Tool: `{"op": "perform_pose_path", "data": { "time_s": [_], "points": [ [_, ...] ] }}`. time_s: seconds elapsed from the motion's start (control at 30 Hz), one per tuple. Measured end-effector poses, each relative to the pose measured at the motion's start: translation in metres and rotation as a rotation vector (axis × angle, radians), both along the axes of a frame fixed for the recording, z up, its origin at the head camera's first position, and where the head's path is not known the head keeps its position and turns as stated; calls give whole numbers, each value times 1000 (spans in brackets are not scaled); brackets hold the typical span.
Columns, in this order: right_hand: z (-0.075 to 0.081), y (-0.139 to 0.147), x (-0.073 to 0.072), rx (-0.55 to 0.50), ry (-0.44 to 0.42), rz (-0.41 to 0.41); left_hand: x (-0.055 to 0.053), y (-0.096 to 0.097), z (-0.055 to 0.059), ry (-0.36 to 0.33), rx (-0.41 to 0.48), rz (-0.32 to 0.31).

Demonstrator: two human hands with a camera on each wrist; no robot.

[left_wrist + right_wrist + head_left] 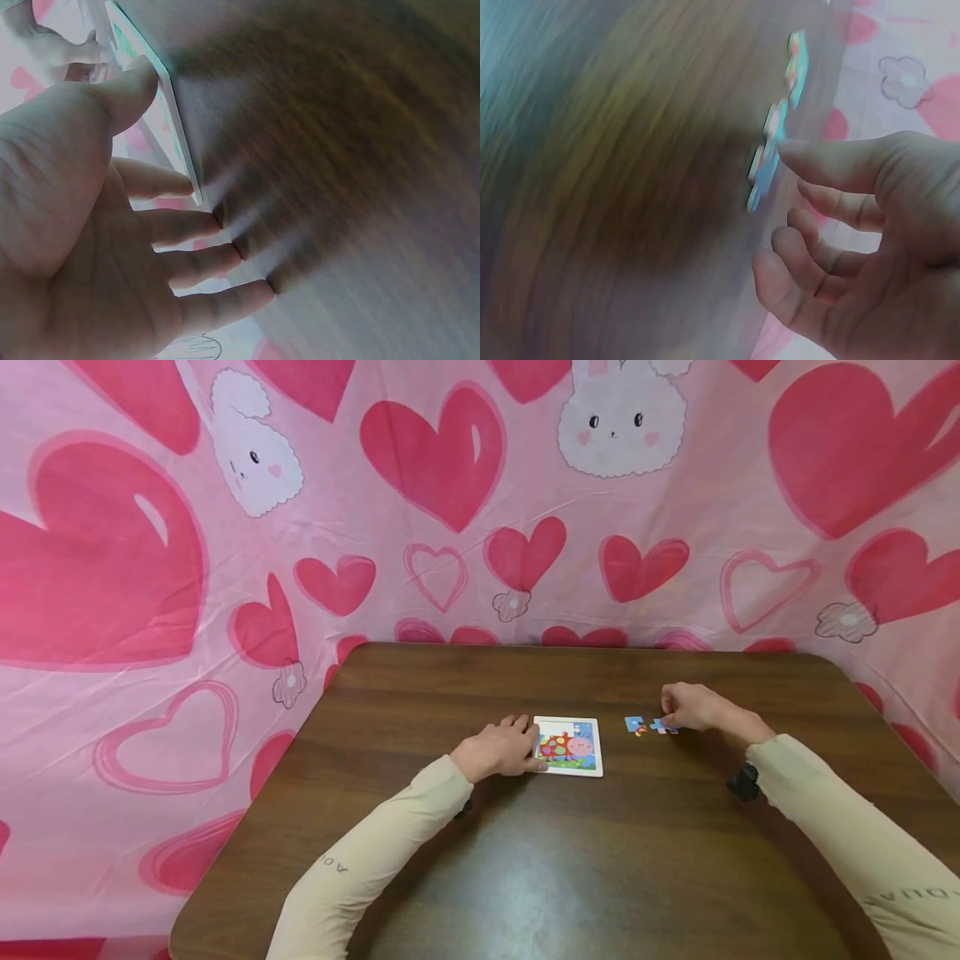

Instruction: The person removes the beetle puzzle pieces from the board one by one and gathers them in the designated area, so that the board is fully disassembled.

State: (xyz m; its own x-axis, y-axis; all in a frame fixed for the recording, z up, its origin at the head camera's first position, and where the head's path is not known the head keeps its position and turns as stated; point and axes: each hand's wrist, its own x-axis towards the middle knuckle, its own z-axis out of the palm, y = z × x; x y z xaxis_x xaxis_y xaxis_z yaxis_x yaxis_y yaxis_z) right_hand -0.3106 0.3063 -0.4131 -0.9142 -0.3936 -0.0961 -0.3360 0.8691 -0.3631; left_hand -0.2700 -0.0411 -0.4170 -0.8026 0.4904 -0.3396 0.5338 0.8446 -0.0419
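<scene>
A small white-framed jigsaw puzzle (576,772) lies flat on the table, its picture a red spotted bug with a pink face. The upper left of the picture area is plain white. My left hand (504,747) rests at the puzzle's left edge, its fingers spread, the thumb on the near frame corner. To the right lies a blue puzzle piece (633,724) with red and yellow on it. Beside that is another blue jigsaw piece (765,174), at the thumb tip of my right hand (692,706). The other right fingers are loosely bent, apart from that piece.
The brown wooden table (480,877) has rounded corners. Behind it and to the left hangs a pink cloth (450,593) with hearts and rabbits. A dark wrist device (744,782) sits under the right sleeve cuff.
</scene>
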Motion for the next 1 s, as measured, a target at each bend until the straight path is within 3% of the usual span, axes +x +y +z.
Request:
{"op": "perform_pose_path", "data": {
  "time_s": [0.1,0.33,0.63,1.0],
  "points": [
    [0,-8,1,-15,22,-9,0,0,0,-1,8,-3],
    [1,-29,3,-130,-18,-30,1,0,1,6,12,-14],
    [0,-54,4,-163,-8,-2,2,0,2,1,15,-11],
    [-11,-76,0,-154,36,74,2,0,3,-9,22,-7]
  ]
}}
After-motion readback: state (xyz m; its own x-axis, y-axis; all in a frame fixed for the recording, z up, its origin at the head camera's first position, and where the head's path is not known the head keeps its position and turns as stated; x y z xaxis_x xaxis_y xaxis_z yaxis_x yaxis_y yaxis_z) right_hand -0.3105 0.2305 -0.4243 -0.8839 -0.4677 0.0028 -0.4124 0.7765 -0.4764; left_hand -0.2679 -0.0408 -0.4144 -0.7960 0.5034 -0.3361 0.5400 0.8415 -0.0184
